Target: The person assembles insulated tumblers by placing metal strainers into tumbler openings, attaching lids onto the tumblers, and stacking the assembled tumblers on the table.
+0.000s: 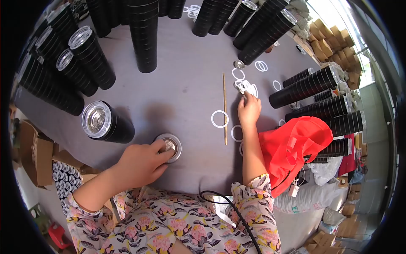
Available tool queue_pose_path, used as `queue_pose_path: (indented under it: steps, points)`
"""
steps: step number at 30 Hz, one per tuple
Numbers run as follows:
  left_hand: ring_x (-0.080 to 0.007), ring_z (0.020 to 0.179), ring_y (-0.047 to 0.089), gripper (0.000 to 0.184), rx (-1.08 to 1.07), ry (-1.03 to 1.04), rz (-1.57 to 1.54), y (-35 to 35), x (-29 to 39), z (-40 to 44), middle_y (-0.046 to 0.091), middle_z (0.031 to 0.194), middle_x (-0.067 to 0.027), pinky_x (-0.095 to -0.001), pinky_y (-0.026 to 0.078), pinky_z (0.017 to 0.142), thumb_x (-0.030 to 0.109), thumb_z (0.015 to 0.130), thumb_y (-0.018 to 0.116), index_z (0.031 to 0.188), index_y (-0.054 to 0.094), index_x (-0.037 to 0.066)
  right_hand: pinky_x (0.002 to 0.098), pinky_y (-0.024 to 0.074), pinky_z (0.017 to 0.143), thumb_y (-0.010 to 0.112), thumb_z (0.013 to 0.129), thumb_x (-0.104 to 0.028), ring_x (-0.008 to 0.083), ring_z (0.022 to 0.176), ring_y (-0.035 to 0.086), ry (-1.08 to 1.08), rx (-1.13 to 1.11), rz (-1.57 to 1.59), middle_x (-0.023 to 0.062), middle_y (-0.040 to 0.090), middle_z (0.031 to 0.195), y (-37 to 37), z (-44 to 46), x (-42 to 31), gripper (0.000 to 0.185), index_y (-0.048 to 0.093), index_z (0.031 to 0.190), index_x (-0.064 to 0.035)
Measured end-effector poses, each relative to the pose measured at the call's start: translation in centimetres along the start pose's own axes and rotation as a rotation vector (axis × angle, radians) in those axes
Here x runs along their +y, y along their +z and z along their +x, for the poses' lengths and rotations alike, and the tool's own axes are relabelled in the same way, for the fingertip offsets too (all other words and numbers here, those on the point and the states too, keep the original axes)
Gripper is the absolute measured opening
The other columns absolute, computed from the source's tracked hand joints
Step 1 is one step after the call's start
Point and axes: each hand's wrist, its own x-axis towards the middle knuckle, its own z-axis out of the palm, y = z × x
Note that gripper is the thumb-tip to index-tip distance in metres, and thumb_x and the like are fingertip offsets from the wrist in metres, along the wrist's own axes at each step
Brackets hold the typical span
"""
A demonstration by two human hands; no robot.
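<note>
My left hand [146, 160] is over a round metal lid [177, 154] with a perforated-looking centre, lying on the grey table [186, 106]. Its fingers curl onto the lid and grip it. Farther forward, my right hand [250, 111] reaches to a small pile of white sealing rings [244, 85], its fingertips pinched on a ring at the pile's near edge. A loose white ring [219, 126] lies partly over a thin wooden stick [224, 84]. To the left of my left hand stands a black tumbler [120, 127] with a clear-rimmed top.
Black tumblers [95, 63] crowd the left and far edges, and more black tumblers [304, 89] stand at the right. A red bag [292, 144] sits right beside my right forearm. A black cable [237, 211] runs in front of my body. Cardboard boxes [40, 154] stand at lower left.
</note>
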Motion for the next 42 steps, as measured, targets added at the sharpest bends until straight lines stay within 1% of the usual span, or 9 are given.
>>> queue_pose_path:
  steps: [5,9,13,17,20,24,27,34,42]
  points:
    - [-0.0236,0.064,0.061,0.030,0.012,0.001,-0.039,0.0,-0.2,0.1,0.054,0.094,-0.0061,-0.0374,0.048,0.055,0.021,0.079,0.064,0.107,0.061,0.010,0.0447,0.0402,0.093,0.074,0.070,-0.024,0.0309,0.109,0.052,-0.138,0.120,-0.171,0.0111,0.055,0.119,0.3,2.8,0.1,0.050,0.059,0.116,-0.0124]
    - [-0.0236,0.064,0.061,0.030,0.036,0.004,-0.064,0.1,-0.2,0.1,0.054,0.093,-0.0061,-0.0376,0.048,0.055,0.022,0.078,0.065,0.106,0.061,0.010,0.0465,0.0413,0.094,0.073,0.070,-0.026,0.0327,0.115,0.049,0.070,-0.444,0.018,0.0130,0.053,0.121,0.4,5.3,1.4,0.051,0.058,0.118,-0.0196]
    - [-0.0235,0.064,0.061,0.031,0.074,0.009,-0.079,0.5,-0.5,-0.1,0.055,0.093,-0.0056,-0.0378,0.048,0.055,0.023,0.077,0.066,0.105,0.061,0.012,0.0407,0.0502,0.076,0.069,0.073,-0.023,0.0313,0.088,0.063,0.066,-0.527,0.038,0.0127,0.063,0.102,-2.4,4.8,-0.9,0.042,0.060,0.113,-0.0187]
    - [-0.0232,0.064,0.060,0.030,0.097,0.017,-0.080,0.9,-0.8,-0.2,0.055,0.091,-0.0047,-0.0378,0.047,0.055,0.022,0.076,0.068,0.104,0.061,0.013,0.0373,0.0508,0.063,0.066,0.076,-0.027,0.0281,0.061,0.064,0.254,-0.705,0.599,0.0121,0.066,0.077,-2.3,4.3,0.7,0.043,0.060,0.112,-0.0047]
    - [-0.0230,0.064,0.060,0.030,0.103,0.021,-0.081,0.9,-0.9,-0.2,0.054,0.090,-0.0043,-0.0375,0.047,0.055,0.022,0.076,0.068,0.104,0.061,0.014,0.0390,0.0510,0.069,0.066,0.077,-0.026,0.0299,0.072,0.065,0.512,-0.653,0.525,0.0126,0.067,0.090,-3.4,4.7,0.1,0.044,0.059,0.113,-0.0024]
    - [-0.0211,0.065,0.060,0.032,0.146,0.023,-0.084,1.2,-1.0,-0.4,0.056,0.090,-0.0031,-0.0352,0.047,0.055,0.021,0.073,0.071,0.103,0.063,0.014,0.0455,0.0450,0.083,0.068,0.074,-0.021,0.0305,0.101,0.058,0.277,-0.229,-0.230,0.0105,0.062,0.110,-3.9,3.6,0.1,0.038,0.062,0.109,-0.0071]
    - [-0.0212,0.066,0.061,0.033,0.173,0.019,-0.088,1.4,-1.0,-0.5,0.057,0.090,-0.0029,-0.0347,0.047,0.056,0.021,0.072,0.072,0.103,0.064,0.013,0.0434,0.0439,0.078,0.069,0.071,-0.022,0.0275,0.095,0.057,-0.103,0.047,-0.343,0.0075,0.063,0.103,-3.5,2.5,0.8,0.035,0.064,0.103,-0.0102]
    - [-0.0254,0.064,0.060,0.014,0.226,-0.012,-0.026,2.1,0.2,-0.8,0.054,0.084,-0.0050,-0.0393,0.046,0.056,0.021,0.081,0.063,0.091,0.060,0.012,0.0422,0.0458,0.075,0.067,0.075,-0.028,0.0288,0.090,0.059,0.015,-0.203,-0.354,0.0071,0.068,0.089,-1.6,0.5,0.2,0.018,0.070,0.083,-0.0121]
    - [-0.0169,0.062,0.057,0.011,0.411,-0.125,-0.374,1.6,0.4,-1.1,0.059,0.083,-0.0049,-0.0300,0.044,0.056,0.011,0.084,0.062,0.094,0.065,0.007,0.0316,0.0468,0.064,0.065,0.079,-0.014,0.0209,0.066,0.059,0.273,-0.034,0.626,0.0075,0.065,0.079,-0.7,1.0,1.8,0.013,0.064,0.084,-0.0018]
